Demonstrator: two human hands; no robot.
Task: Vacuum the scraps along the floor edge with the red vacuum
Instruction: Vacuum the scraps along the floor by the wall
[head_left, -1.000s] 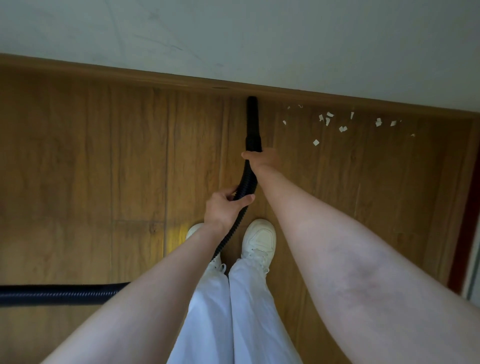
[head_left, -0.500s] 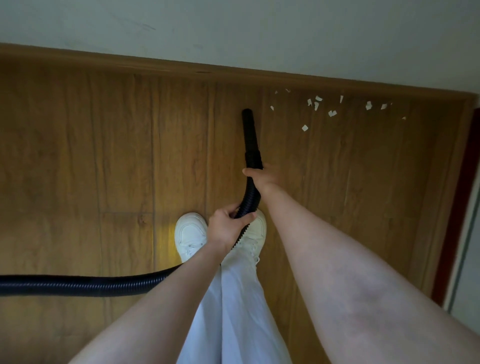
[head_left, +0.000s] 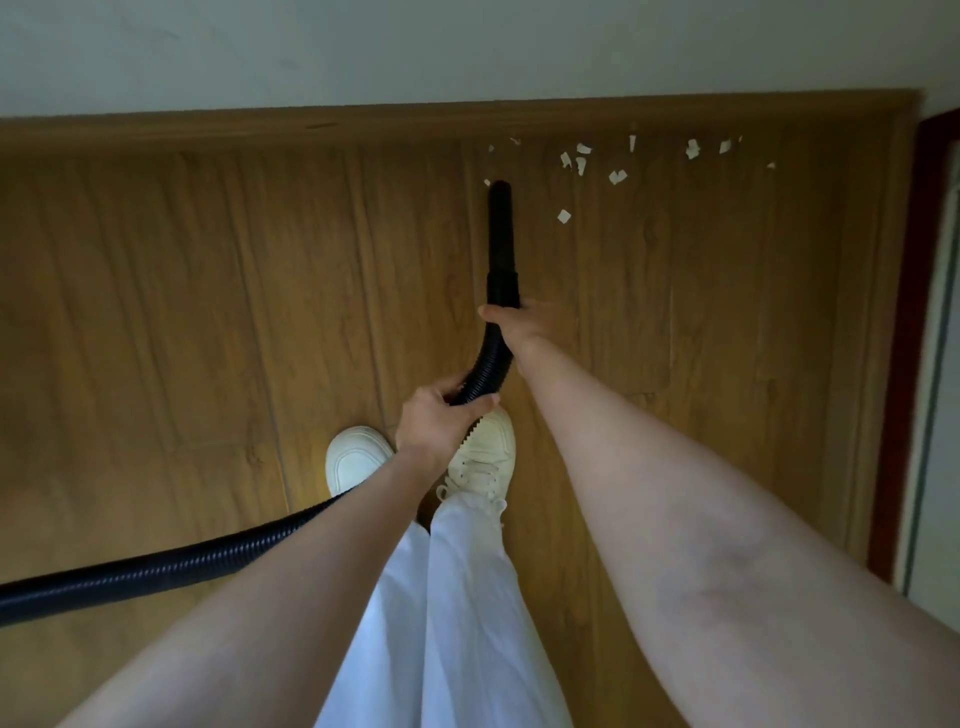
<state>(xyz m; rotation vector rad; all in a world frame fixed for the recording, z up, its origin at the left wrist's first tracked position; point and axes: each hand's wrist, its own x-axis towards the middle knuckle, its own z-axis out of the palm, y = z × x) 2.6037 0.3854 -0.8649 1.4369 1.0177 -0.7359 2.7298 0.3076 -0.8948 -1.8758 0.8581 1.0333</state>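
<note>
A black ribbed vacuum hose (head_left: 171, 564) runs in from the left edge and ends in a straight black nozzle (head_left: 501, 234). My right hand (head_left: 522, 325) grips the hose just behind the nozzle. My left hand (head_left: 439, 423) grips the hose lower down, above my shoes. Several white paper scraps (head_left: 617, 176) lie along the wooden skirting board (head_left: 363, 127), to the right of the nozzle tip. One small scrap (head_left: 487, 183) sits right beside the tip. The red vacuum body is out of view.
My two white shoes (head_left: 358, 457) stand on the wood floor (head_left: 156, 312) below the hands. A pale wall (head_left: 467, 47) rises behind the skirting. A dark red door frame (head_left: 904, 338) closes the corner on the right.
The nozzle has pulled back from the skirting board and shifted right, toward the scraps. My feet have stepped to the right. Both hands keep their hold on the hose.
</note>
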